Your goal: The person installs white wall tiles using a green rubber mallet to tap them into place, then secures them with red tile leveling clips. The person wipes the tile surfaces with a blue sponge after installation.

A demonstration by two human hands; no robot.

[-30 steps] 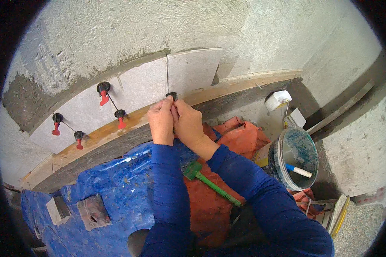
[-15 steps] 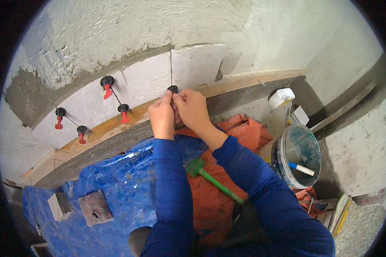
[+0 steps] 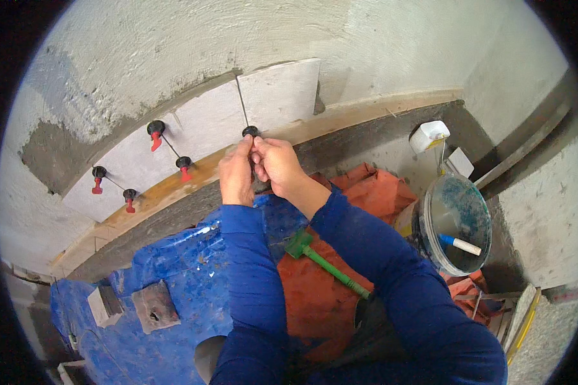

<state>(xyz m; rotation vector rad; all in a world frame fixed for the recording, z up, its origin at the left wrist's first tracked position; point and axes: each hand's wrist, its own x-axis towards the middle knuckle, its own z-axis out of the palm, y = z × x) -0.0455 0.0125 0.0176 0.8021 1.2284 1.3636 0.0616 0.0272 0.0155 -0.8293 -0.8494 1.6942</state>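
Observation:
White tiles (image 3: 280, 94) stand in a row along the foot of the wall. At the lower end of the joint between the two rightmost tiles sits a black round tile leveler (image 3: 250, 131). My left hand (image 3: 236, 178) pinches its lower part, and my right hand (image 3: 280, 165) is closed on it from the other side. My fingers hide the leveler's handle. Several more black levelers with red handles are set in the joints to the left, among them an upper leveler (image 3: 155, 128) and a lower leveler (image 3: 183, 164).
A wooden strip (image 3: 382, 106) runs beneath the tiles. Blue sheeting (image 3: 189, 266) and orange sheeting (image 3: 315, 301) cover the floor, with a green mallet (image 3: 331, 268) on the orange. A bucket (image 3: 431, 234) holding a blue-and-white handled tool stands right, near a white container (image 3: 428, 136). Two blocks lie left.
The whole view has shifted and turned slightly. Both hands stay closed at the same leveler, with the fingers a little rearranged around it.

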